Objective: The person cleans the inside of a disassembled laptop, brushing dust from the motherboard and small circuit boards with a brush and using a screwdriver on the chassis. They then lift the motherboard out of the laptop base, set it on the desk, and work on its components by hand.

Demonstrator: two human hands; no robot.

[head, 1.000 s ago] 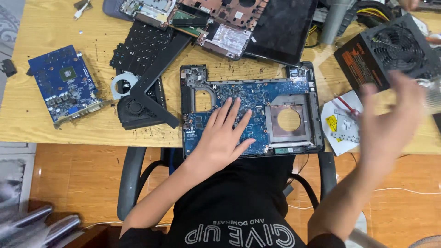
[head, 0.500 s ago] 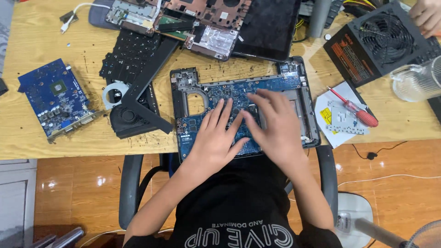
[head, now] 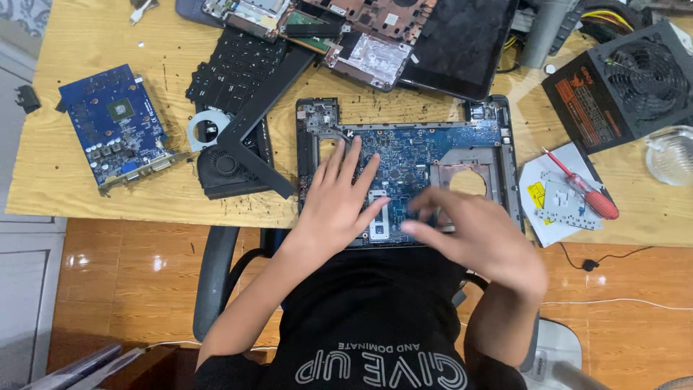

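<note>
An opened laptop base with a blue motherboard (head: 426, 155) lies on the wooden table (head: 72, 188) in front of me. My left hand (head: 339, 202) rests flat on the board's left part, fingers spread. My right hand (head: 476, 235) hovers blurred over the board's lower middle, fingers extended and pointing left; it holds nothing that I can see.
A blue graphics card (head: 115, 126) lies at the left. A black keyboard (head: 231, 72), fan parts (head: 224, 166), another laptop chassis (head: 361, 29) and a dark screen (head: 462, 43) sit behind. At the right: a power supply (head: 628, 83), a red screwdriver (head: 585, 191) on paper, a glass bowl (head: 671, 155).
My right hand came from the far right down onto the motherboard, then slid toward its lower edge. My left hand stayed flat on the board.
</note>
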